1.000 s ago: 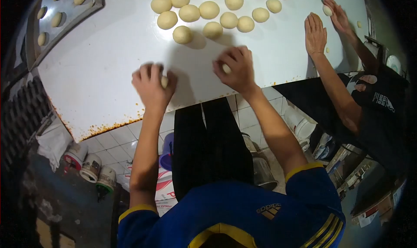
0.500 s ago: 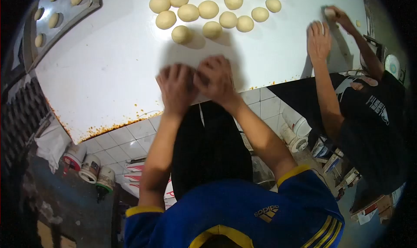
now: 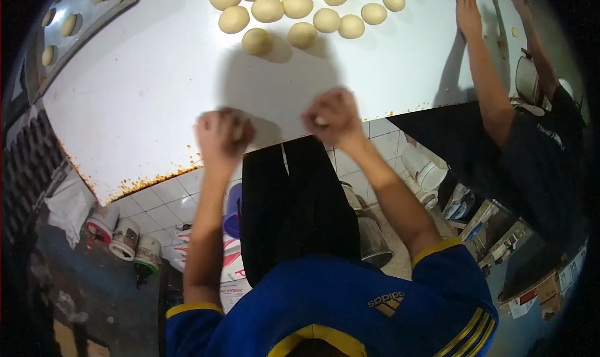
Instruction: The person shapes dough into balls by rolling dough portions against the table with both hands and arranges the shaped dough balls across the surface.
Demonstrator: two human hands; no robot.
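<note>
Near the front edge of the white table, my left hand curls round a small dough ball, blurred by motion. To its right, my right hand is cupped round another small dough piece, also blurred. The two hands are apart, low over the tabletop. Beyond them lie several round pale dough balls, the nearest being one ball and a second ball beside it.
A metal tray with several small dough pieces stands at the upper left. At the right, a co-worker's hand rests on the table, with the other hand near the far edge. Buckets stand on the floor below.
My hands came together, then moved apart again. The co-worker's hands have shifted away towards the far side of the table. The view has tilted slightly.
</note>
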